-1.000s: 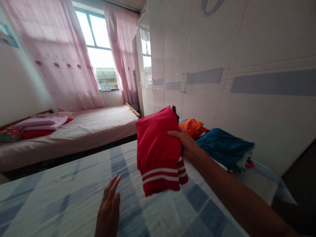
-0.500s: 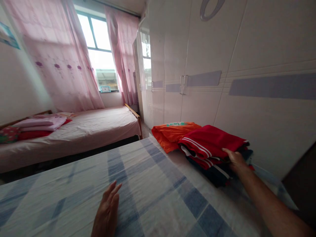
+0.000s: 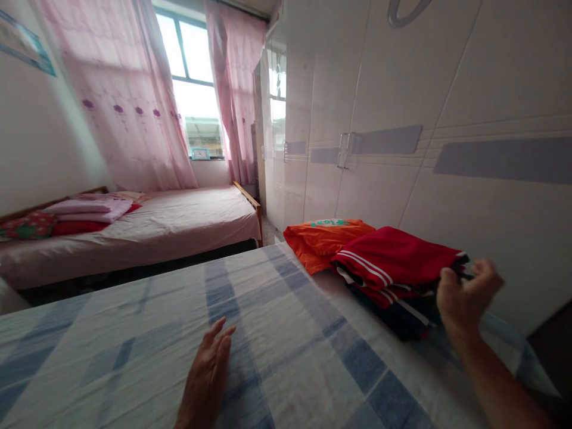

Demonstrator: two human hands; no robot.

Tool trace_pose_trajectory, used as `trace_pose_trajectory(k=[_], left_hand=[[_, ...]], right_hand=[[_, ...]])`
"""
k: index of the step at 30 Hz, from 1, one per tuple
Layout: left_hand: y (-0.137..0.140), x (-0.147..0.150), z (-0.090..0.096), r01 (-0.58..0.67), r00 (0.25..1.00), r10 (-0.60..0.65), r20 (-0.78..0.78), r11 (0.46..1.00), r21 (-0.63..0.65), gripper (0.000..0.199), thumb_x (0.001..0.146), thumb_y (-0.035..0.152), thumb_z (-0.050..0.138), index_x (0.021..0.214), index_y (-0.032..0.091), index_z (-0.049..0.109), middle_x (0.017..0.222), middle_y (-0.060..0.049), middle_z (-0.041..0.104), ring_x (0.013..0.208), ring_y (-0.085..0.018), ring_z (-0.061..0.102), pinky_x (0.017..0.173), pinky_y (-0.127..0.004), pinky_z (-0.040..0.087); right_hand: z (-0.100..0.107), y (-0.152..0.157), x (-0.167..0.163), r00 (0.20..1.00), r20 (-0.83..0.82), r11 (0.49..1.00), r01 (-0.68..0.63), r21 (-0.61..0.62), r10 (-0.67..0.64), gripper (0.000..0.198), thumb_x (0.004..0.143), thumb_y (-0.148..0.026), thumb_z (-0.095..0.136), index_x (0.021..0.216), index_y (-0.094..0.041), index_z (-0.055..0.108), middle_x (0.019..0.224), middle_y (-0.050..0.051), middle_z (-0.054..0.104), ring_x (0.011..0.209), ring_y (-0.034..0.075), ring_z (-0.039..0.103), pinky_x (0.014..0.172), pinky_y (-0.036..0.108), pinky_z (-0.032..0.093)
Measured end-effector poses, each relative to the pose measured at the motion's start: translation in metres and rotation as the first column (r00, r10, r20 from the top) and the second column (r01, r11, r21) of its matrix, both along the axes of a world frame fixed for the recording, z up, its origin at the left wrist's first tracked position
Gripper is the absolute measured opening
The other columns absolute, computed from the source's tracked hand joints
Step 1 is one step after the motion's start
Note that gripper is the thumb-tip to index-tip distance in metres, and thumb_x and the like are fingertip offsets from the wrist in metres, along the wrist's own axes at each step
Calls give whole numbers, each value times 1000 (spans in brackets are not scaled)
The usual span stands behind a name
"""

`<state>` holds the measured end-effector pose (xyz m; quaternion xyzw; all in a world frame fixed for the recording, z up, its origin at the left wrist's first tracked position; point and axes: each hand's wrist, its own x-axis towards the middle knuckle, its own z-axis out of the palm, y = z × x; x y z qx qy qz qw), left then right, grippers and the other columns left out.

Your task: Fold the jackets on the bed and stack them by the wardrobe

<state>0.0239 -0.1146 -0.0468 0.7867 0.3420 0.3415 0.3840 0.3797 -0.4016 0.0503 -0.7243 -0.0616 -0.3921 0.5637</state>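
At the right end of a stack of folded clothes is my right hand (image 3: 467, 298), its thumb and fingers apart with nothing held between them. Topping the stack is a folded red garment (image 3: 402, 255) with white stripes along one edge; dark folded clothes (image 3: 402, 319) lie beneath it. Against the stack's left side rests an orange bag or garment (image 3: 328, 238) with green lettering, partly covered by the red one. My left hand (image 3: 205, 375) is open, fingers stretched out, over the blue-and-white checked bedsheet (image 3: 165, 322), and it holds nothing.
A white wardrobe (image 3: 384, 190) with lilac panels stands along the bed's right side. Beyond the bed, a second bed (image 3: 196, 217) with a pink sheet carries folded pink bedding (image 3: 89, 210). Pink curtains (image 3: 120, 137) hang by the window (image 3: 194, 95).
My right hand has let go of the red garment and drawn back to the right, with its fingers lifted. My left hand stays open over the sheet. The view has shifted slightly.
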Motion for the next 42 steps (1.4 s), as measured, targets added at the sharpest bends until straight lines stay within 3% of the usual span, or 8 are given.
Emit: trace_pose_trajectory(k=[3,6,9,11,13,19,25,42], left_hand=[[4,-1,0,5,1000,-5,13,1000,13,56,85,61,33,108,21,64,134,-8,48,125,-28,42,106,-48,31],[8,-5,1,-46,993,49,110,999,-30,57,82,64,36,101,19,66,114,-9,61,106,-27,57,90,-43,47],[11,-10,5,-36,978,76,193,979,-203,57,79,66,38,87,16,65,85,-8,67,72,-22,64,60,-34,54],[13,-13,9,-32,966,92,240,969,-244,56,78,65,40,86,16,65,81,-7,68,69,-22,64,58,-33,54],[14,-15,13,-47,962,104,254,974,-221,55,77,64,42,88,16,66,86,-7,70,79,-23,65,68,-33,55],[7,-9,18,44,987,-10,157,976,-212,52,81,60,38,86,17,67,89,-6,70,89,-23,64,84,-33,50],[0,1,15,72,988,-42,150,977,-203,41,90,45,34,88,17,64,85,-5,68,85,-19,63,81,-27,47],[5,2,7,56,993,-38,115,986,-157,39,90,41,33,86,17,64,82,-6,66,82,-19,61,77,-25,45]], right_hand=[[23,44,-61,925,167,938,-324,-122,341,30,84,-25,46,112,-20,54,109,8,60,101,19,56,91,37,42],[32,109,-126,588,-60,569,-800,-191,807,20,87,-25,42,96,-21,60,85,2,64,76,13,59,71,26,46],[13,171,-185,193,-233,119,-947,-298,953,19,88,-22,44,89,-21,64,87,1,64,78,11,60,71,22,45],[-13,203,-215,32,-299,-75,-938,-340,954,22,87,-20,45,85,-20,66,83,0,65,77,10,60,73,20,44],[-44,228,-236,-50,-328,-180,-909,-377,943,21,86,-18,46,82,-19,67,86,1,67,80,10,61,75,19,44],[-104,251,-254,-38,-443,-259,-855,-450,896,18,79,-19,50,83,-15,67,86,8,69,83,19,63,77,25,46],[-103,246,-246,-208,-426,-346,-897,-275,880,22,79,-17,45,87,-17,66,90,8,67,83,17,63,77,25,47],[-109,254,-241,-209,-442,-390,-843,-371,872,28,82,-27,38,85,-16,64,87,13,68,87,22,65,73,27,48]])
